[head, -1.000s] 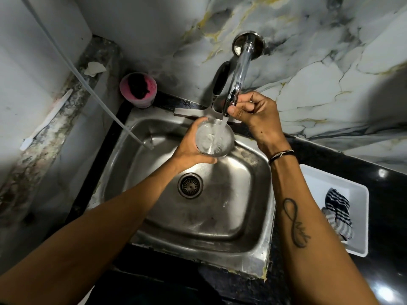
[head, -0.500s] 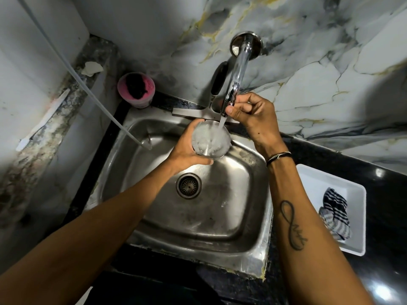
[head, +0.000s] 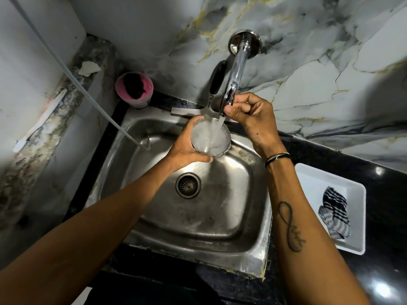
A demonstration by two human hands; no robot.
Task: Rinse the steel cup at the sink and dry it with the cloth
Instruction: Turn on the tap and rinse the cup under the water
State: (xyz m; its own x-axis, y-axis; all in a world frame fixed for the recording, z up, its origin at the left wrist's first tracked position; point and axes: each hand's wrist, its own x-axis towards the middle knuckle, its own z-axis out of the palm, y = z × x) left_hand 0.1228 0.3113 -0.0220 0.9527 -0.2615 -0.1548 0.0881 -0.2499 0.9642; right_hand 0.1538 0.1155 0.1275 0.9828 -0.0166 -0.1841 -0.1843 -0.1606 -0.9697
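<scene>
Along the far left, a white toothbrush [head: 39,122] lies on the mottled stone ledge [head: 63,111], and a thin grey hose [head: 72,78] slants down from the upper left until its end hangs over the left side of the stainless steel sink basin [head: 220,212]. A pink plastic tub holding a dark scrubber [head: 134,89] stands at the basin's back left corner, against the wall. The left hand [head: 187,148] comes in over the basin's front left rim and is wrapped around the round steel cup [head: 210,139], fingers behind it and thumb across its near side. The cup sits upright above the basin's back half, brimming with frothy water, directly under the chrome wall tap [head: 235,69], whose stream falls into it. The round drain [head: 188,185] lies open below, with bare basin floor around it. The right hand [head: 248,115] is curled closed around the tap's spout end, just above the cup's right rim. Right of the sink, on the black countertop [head: 387,216], a white rectangular tray [head: 356,221] holds a crumpled black-and-white striped cloth [head: 334,212], well apart from both hands.
</scene>
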